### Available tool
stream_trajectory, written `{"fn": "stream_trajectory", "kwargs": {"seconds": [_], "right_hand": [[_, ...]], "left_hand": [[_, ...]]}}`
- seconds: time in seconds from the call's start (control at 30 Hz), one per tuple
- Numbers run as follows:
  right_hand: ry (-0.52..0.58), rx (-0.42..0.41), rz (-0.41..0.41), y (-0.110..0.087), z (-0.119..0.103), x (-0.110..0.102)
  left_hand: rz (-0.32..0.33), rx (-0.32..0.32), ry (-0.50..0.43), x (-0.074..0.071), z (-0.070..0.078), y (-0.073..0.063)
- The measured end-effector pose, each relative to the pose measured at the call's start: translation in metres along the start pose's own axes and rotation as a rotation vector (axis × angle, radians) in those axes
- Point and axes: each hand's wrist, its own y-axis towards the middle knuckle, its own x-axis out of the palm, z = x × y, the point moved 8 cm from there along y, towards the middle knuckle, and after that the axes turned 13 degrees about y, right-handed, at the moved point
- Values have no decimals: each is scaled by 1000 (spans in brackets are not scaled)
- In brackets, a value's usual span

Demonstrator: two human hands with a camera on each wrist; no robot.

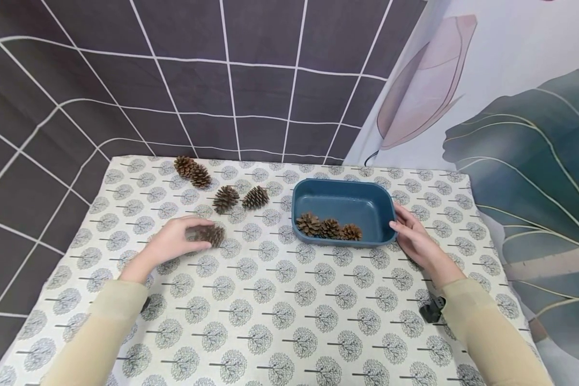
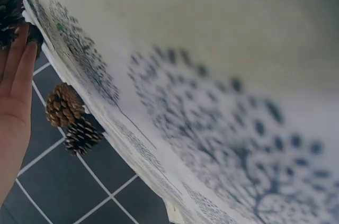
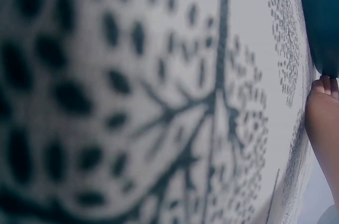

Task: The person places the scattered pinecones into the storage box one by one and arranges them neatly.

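Observation:
My left hand (image 1: 176, 239) is on the left side of the table, with thumb and fingers around a brown pine cone (image 1: 211, 235) that looks blurred. In the left wrist view the hand (image 2: 15, 107) shows only in part, below a pine cone (image 2: 9, 9) at the frame's edge. A blue rectangular basin (image 1: 344, 186) stands right of centre, with three pine cones (image 1: 329, 228) lined up along its near side. My right hand (image 1: 416, 238) grips the basin's right end, thumb at the rim and fingers along the outer wall.
Beyond the left hand lie two pine cones side by side, one darker (image 1: 225, 199) and one to its right (image 1: 255, 198). Farther back, two more pine cones (image 1: 192, 171) touch each other. A tree-patterned cloth (image 1: 270, 321) covers the table, and a dark gridded curtain (image 1: 260, 91) hangs behind.

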Motion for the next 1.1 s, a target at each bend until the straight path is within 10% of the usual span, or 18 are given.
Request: {"fn": "stream_trajectory", "kwargs": {"seconds": [0.4,1.1], "right_hand": [[2,1,-3,0,1,1],[41,-21,-15,0,1,-1]], "left_hand": [[49,44,-6,-1,30,26],[86,275,-38,-9,142,104]]}}
